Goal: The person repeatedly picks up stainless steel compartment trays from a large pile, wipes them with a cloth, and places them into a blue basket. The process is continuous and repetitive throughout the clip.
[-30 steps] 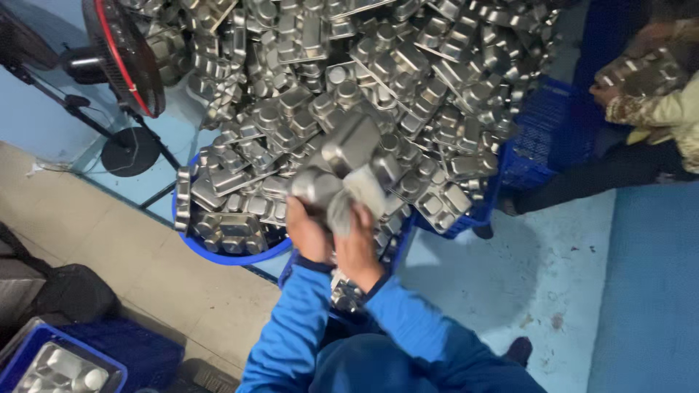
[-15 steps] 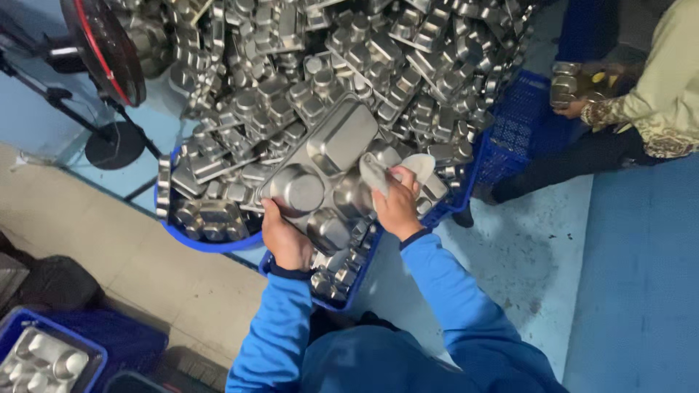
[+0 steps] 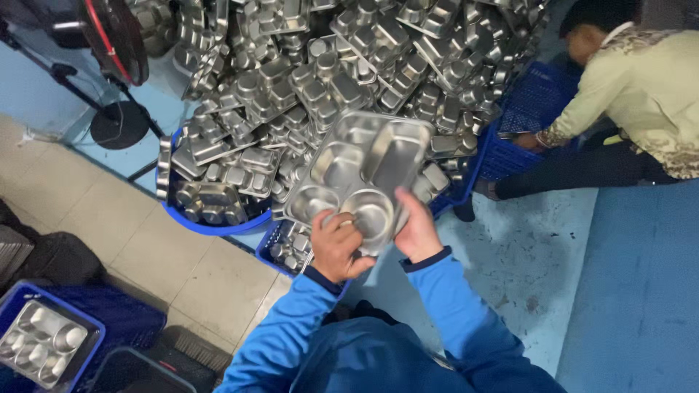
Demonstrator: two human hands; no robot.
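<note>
No packages, labels, signs or screens in view. No printed wrapping, no stickers, no display panels anywhere around heap or on floor.

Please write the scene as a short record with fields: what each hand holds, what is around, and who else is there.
left hand: grips the near edge of a steel compartment tray
right hand: holds the same tray at its near right edge
tray position: lifted above the pile, hollow side facing the camera
behind: big pile of steel trays over blue crates
lower left: blue crate with one tray inside
other person: crouches at upper right, reaching into a crate
</note>
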